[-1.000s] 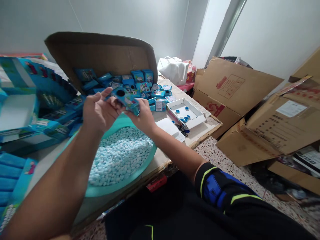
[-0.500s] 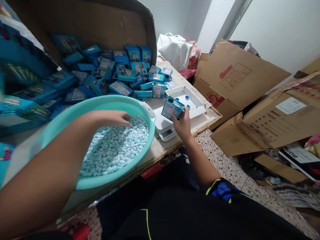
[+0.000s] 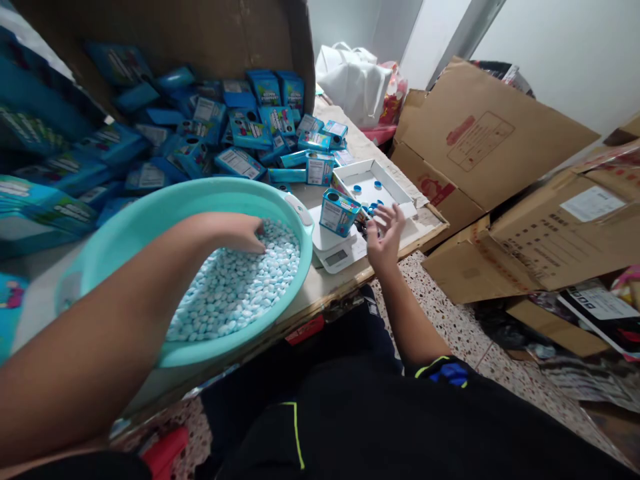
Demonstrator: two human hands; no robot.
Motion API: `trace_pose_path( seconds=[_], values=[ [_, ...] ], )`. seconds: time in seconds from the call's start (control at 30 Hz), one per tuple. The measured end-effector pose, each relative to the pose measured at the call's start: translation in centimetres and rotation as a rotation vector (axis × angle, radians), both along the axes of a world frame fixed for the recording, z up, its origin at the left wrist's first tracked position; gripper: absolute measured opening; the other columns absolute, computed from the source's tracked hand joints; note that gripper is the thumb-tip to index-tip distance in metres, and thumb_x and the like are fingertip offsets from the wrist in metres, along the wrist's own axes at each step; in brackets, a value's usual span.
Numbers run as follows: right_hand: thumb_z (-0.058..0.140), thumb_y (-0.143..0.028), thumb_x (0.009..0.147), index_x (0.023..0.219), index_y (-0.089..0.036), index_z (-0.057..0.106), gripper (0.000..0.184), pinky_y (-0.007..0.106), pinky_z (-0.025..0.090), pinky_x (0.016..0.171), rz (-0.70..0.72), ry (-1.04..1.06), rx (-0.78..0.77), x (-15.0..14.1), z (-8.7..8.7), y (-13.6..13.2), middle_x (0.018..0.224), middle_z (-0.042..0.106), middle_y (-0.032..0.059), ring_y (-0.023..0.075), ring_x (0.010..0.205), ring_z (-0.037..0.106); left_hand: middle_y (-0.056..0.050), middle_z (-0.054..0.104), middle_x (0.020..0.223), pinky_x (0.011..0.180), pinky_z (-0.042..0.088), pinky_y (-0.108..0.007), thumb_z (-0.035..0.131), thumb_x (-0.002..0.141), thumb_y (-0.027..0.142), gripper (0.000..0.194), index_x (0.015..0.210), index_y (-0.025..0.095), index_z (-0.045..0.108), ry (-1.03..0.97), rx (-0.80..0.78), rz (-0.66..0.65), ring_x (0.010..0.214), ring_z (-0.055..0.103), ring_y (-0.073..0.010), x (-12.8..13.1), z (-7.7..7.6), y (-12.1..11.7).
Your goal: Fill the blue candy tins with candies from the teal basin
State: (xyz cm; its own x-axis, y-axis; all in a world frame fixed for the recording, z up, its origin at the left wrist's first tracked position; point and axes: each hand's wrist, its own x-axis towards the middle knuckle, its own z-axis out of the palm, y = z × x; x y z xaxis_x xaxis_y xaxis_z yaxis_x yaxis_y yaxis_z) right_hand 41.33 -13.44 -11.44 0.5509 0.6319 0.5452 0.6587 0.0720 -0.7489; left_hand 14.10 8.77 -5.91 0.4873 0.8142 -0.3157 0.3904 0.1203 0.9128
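Inside a turquoise plastic basin point(image 3: 295, 280), my left hand point(image 3: 240, 232) is curled down against many small pale-blue and white coated candies point(image 3: 240, 293); its fingers are partly hidden behind the thumb side. A blue printed carton point(image 3: 339, 212) stands upright on a white kitchen scale point(image 3: 336, 259) to the right of the basin. My right hand point(image 3: 386, 235) hovers at the scale's right side, fingers spread and apart from the carton, holding nothing. Just beyond that hand, a shallow white tray point(image 3: 350, 172) holds several small blue caps point(image 3: 378, 185).
A heap of similar blue cartons point(image 3: 250, 130) fills the large cardboard box point(image 3: 200, 33) behind the basin. White bags point(image 3: 353, 80) stand at the back. Opened brown cardboard boxes point(image 3: 480, 140) crowd the right, beside the speckled floor point(image 3: 430, 293). The table's wooden edge point(image 3: 340, 293) runs in front.
My right hand has let go of the blue carton, which now stands on the scale, and has moved slightly right with fingers spread. My left hand stays among the candies.
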Motion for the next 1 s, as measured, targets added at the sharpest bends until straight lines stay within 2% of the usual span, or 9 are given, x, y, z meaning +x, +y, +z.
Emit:
trace_pose_path(
  seconds=[0.1,0.17,0.33,0.5,0.63,0.73,0.87,0.93,1.0],
  values=[
    [0.044,-0.024,0.1,0.162,-0.025,0.016,0.068,0.052,0.058,0.109,-0.201,0.009,0.027,2.1,-1.1,-1.0,0.14,0.056,0.0194,0.0268,0.129,0.066,-0.008,0.063,0.069,0.107,0.058,-0.049,0.079,0.061,0.009,0.022,0.067,0.023,0.063,0.124,-0.084,0.004,0.127,0.067,-0.0452,-0.1,-1.2,0.6],
    [0.043,-0.026,0.1,0.158,-0.023,0.025,0.061,0.051,0.06,0.102,-0.275,0.088,0.064,3.3,-2.0,-1.3,0.128,0.06,0.0161,0.0255,0.115,0.07,-0.009,0.064,0.071,0.109,0.056,-0.049,0.076,0.061,0.004,0.023,0.071,0.021,0.064,0.072,-0.134,0.011,0.13,0.065,-0.0465,-0.2,-1.6,0.9],
    [0.047,-0.032,0.098,0.144,-0.022,0.042,0.047,0.045,0.06,0.093,-0.241,0.22,0.015,4.6,-3.2,-1.0,0.109,0.062,0.0089,0.0209,0.092,0.069,-0.01,0.067,0.082,0.108,0.058,-0.046,0.073,0.07,0.005,0.019,0.081,0.02,0.067,-0.076,-0.21,0.065,0.133,0.064,-0.0434,0.1,-2.0,1.2],
    [0.05,-0.036,0.095,0.131,-0.021,0.048,0.039,0.041,0.06,0.09,-0.209,0.215,0.024,5.1,-3.3,-0.7,0.103,0.06,0.0073,0.0189,0.087,0.069,-0.012,0.07,0.091,0.107,0.058,-0.044,0.075,0.078,0.014,0.012,0.09,0.018,0.072,0.139,-0.121,0.155,0.136,0.063,-0.0424,0.7,-1.6,0.5],
    [0.051,-0.036,0.094,0.124,-0.021,0.049,0.034,0.04,0.061,0.086,-0.207,0.26,0.038,5.4,-3.5,-0.8,0.101,0.06,0.0064,0.0177,0.082,0.067,-0.009,0.071,0.092,0.107,0.058,-0.04,0.077,0.082,0.02,0.008,0.089,0.02,0.073,0.197,-0.036,0.046,0.129,0.066,-0.0368,0.5,-0.3,0.0],
    [0.05,-0.036,0.095,0.121,-0.021,0.051,0.029,0.039,0.061,0.086,-0.213,0.247,0.014,5.3,-3.5,-0.8,0.101,0.061,0.0069,0.0174,0.083,0.067,-0.008,0.068,0.086,0.108,0.055,-0.037,0.08,0.079,0.015,0.009,0.082,0.02,0.073,0.232,0.065,-0.115,0.125,0.067,-0.0339,0.3,1.6,-0.9],
    [0.049,-0.036,0.095,0.12,-0.021,0.052,0.029,0.038,0.061,0.084,-0.214,0.233,-0.013,5.3,-3.5,-0.7,0.102,0.06,0.0078,0.0172,0.083,0.067,-0.004,0.063,0.075,0.114,0.049,-0.044,0.086,0.071,0.009,0.015,0.08,0.018,0.077,0.571,0.369,-0.377,0.11,0.068,-0.033,0.4,4.5,-2.5],
    [0.048,-0.036,0.095,0.12,-0.02,0.052,0.03,0.038,0.061,0.084,-0.214,0.243,-0.016,5.3,-3.4,-0.7,0.102,0.06,0.0079,0.0177,0.084,0.067,-0.003,0.066,0.079,0.112,0.05,-0.046,0.085,0.077,0.017,0.013,0.088,0.018,0.079,0.718,0.501,-0.457,0.096,0.067,-0.028,0.5,5.5,-3.0],
    [0.048,-0.036,0.095,0.121,-0.02,0.051,0.031,0.039,0.061,0.086,-0.217,0.248,-0.029,5.2,-3.2,-0.8,0.102,0.06,0.0081,0.0181,0.085,0.067,-0.003,0.069,0.085,0.11,0.051,-0.045,0.081,0.083,0.021,0.014,0.097,0.017,0.079,0.789,0.543,-0.499,0.088,0.065,-0.0225,0.6,6.0,-3.2]
  ],
)
